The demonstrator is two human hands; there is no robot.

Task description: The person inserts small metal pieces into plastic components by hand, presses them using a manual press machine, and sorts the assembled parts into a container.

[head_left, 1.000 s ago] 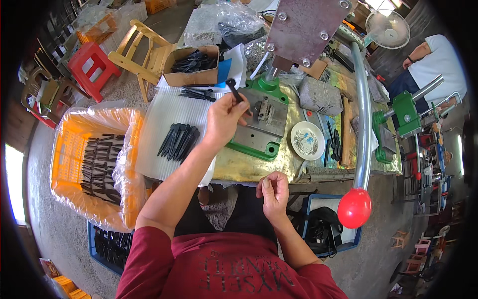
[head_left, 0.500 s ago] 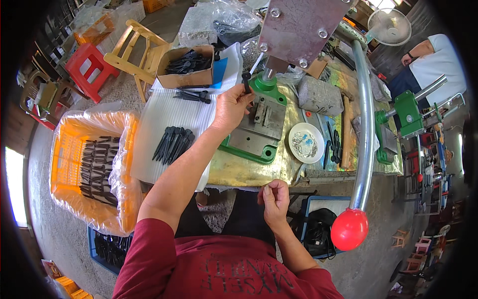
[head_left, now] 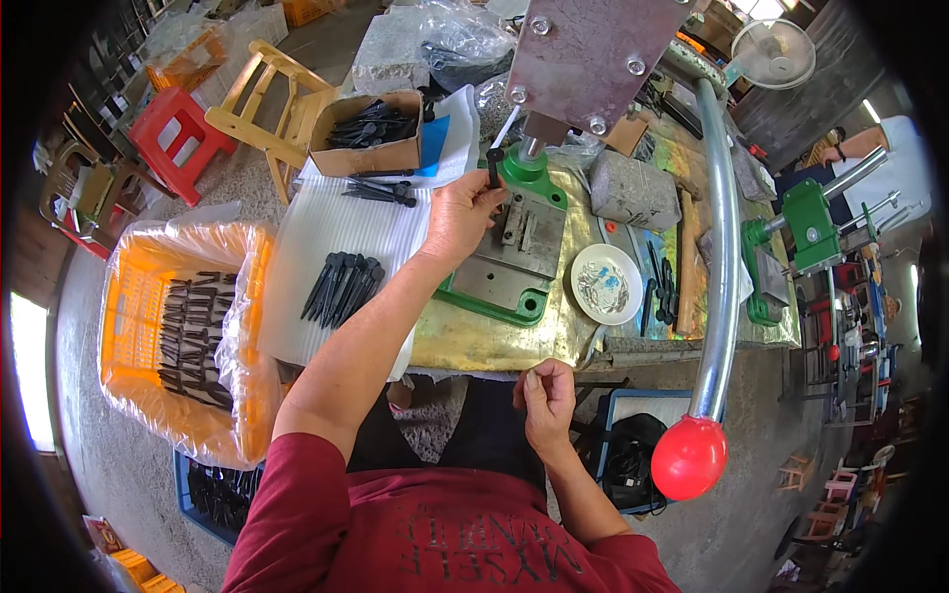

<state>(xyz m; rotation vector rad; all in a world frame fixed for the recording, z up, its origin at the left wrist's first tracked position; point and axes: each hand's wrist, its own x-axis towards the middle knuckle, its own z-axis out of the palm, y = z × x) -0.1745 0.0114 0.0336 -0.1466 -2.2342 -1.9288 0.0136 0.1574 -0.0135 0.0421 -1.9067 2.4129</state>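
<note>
Pinching one slim black piece between thumb and fingers, the left hand is reaching to the metal fixture on the green press base, upper middle of the frame. From where I'm standing, its fingers are hiding the lower end, so I can't tell if it's touching the fixture yet. My guess: we're looking at the loading step, with the piece being lined up at the fixture. The right hand is waiting around lower centre, fingers curled in, thumb against them, nothing showing in it. A bunch of black pieces is lying on the white foam sheet left of centre. Next move is probably calling for steady seating, then fingers well clear before anyone's pulling that lever with the red knob, right of centre
</note>
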